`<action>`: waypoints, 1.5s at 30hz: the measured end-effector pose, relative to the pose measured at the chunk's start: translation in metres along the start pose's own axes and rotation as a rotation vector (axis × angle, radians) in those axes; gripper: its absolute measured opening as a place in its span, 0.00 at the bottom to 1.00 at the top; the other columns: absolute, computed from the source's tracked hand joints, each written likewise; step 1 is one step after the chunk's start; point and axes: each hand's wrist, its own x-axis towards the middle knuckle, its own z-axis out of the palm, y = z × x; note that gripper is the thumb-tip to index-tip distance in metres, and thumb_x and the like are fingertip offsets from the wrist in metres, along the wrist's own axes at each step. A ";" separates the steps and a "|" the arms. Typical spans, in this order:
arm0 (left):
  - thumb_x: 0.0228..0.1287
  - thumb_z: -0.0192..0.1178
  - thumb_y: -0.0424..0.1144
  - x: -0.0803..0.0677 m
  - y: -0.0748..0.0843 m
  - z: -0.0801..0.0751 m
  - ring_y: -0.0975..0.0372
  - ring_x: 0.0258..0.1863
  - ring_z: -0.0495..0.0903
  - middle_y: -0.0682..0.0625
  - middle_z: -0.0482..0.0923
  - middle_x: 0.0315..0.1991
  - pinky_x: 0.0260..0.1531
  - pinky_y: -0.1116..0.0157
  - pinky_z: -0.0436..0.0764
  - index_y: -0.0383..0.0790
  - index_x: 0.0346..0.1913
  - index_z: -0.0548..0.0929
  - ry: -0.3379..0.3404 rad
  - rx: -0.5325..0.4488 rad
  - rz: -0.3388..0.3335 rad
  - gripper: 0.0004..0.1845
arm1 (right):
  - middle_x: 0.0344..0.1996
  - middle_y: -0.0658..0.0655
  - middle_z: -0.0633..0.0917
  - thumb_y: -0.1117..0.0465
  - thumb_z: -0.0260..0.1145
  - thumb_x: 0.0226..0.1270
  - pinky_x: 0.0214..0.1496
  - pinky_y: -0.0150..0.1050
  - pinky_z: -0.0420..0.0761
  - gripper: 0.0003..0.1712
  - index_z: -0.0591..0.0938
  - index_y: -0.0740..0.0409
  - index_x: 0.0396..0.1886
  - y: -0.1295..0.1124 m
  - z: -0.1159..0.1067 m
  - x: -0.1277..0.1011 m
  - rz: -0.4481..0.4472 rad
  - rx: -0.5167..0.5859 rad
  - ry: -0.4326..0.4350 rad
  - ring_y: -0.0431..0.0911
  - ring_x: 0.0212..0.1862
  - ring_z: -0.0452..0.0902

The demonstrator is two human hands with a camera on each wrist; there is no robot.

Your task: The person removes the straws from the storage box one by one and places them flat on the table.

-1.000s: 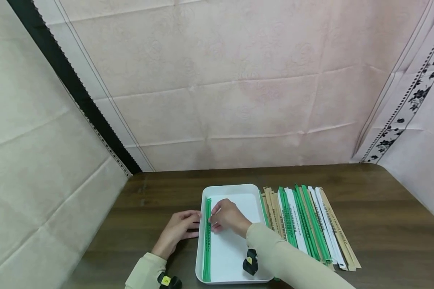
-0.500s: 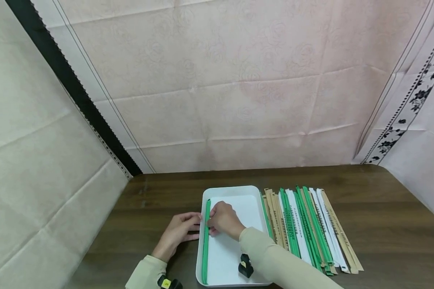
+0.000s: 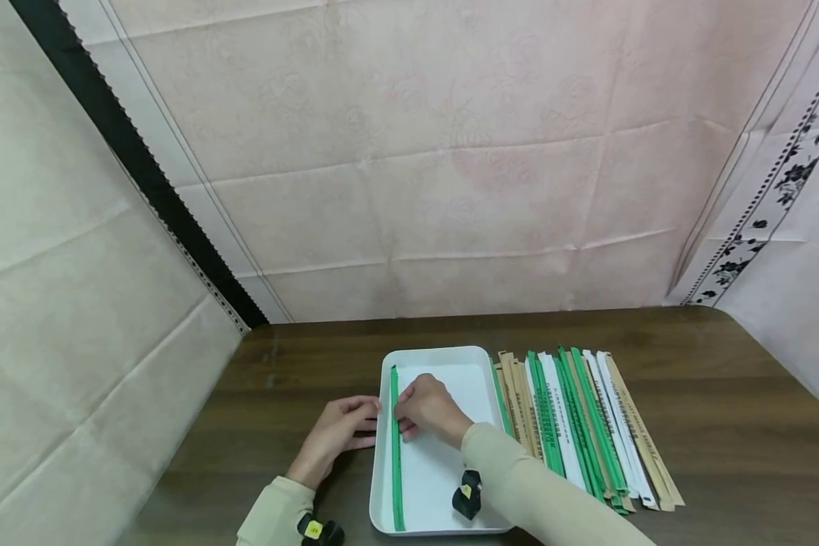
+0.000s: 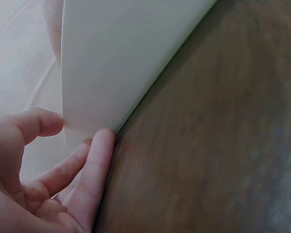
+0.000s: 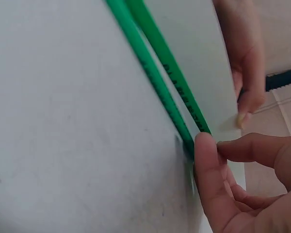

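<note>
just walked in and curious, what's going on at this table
A person is laying a green paper-sleeved stick along the left inside wall of a white tray. The right hand pinches the stick, while the left hand holds the tray's left rim. To the right of the tray, a row of sleeved sticks in green, white and brown lies on the dark wooden table.
</note>
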 end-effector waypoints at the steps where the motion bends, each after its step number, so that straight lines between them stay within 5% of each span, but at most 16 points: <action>1: 0.73 0.63 0.44 0.000 0.000 0.000 0.55 0.45 0.88 0.40 0.86 0.52 0.44 0.56 0.91 0.29 0.63 0.82 0.002 0.002 -0.003 0.25 | 0.27 0.60 0.86 0.67 0.72 0.70 0.30 0.35 0.88 0.06 0.82 0.64 0.39 0.000 -0.002 -0.001 0.004 0.013 -0.007 0.47 0.23 0.86; 10: 0.72 0.64 0.44 0.001 0.001 0.001 0.55 0.45 0.88 0.40 0.86 0.52 0.43 0.55 0.91 0.30 0.62 0.83 0.007 -0.002 -0.014 0.24 | 0.36 0.62 0.86 0.67 0.69 0.73 0.35 0.38 0.90 0.11 0.81 0.68 0.49 -0.001 -0.028 -0.006 0.051 0.169 -0.039 0.46 0.29 0.86; 23: 0.72 0.65 0.46 -0.003 -0.002 -0.007 0.55 0.46 0.88 0.42 0.87 0.51 0.44 0.57 0.91 0.30 0.63 0.82 0.040 0.010 -0.015 0.26 | 0.37 0.61 0.88 0.63 0.70 0.73 0.38 0.37 0.89 0.15 0.81 0.66 0.54 0.002 -0.080 -0.027 0.038 0.197 0.021 0.48 0.33 0.85; 33: 0.72 0.66 0.46 0.001 -0.005 -0.005 0.55 0.45 0.88 0.42 0.88 0.49 0.44 0.56 0.91 0.30 0.64 0.82 0.037 0.009 -0.025 0.26 | 0.35 0.58 0.84 0.64 0.64 0.77 0.40 0.39 0.85 0.24 0.73 0.73 0.65 0.043 -0.147 -0.055 -0.076 0.261 0.005 0.47 0.34 0.79; 45: 0.72 0.66 0.46 0.005 -0.005 0.000 0.55 0.45 0.88 0.42 0.87 0.50 0.44 0.56 0.91 0.29 0.64 0.82 0.018 -0.001 -0.012 0.26 | 0.37 0.54 0.87 0.61 0.65 0.78 0.38 0.37 0.85 0.29 0.68 0.74 0.69 0.099 -0.217 -0.080 -0.023 0.141 0.141 0.43 0.36 0.81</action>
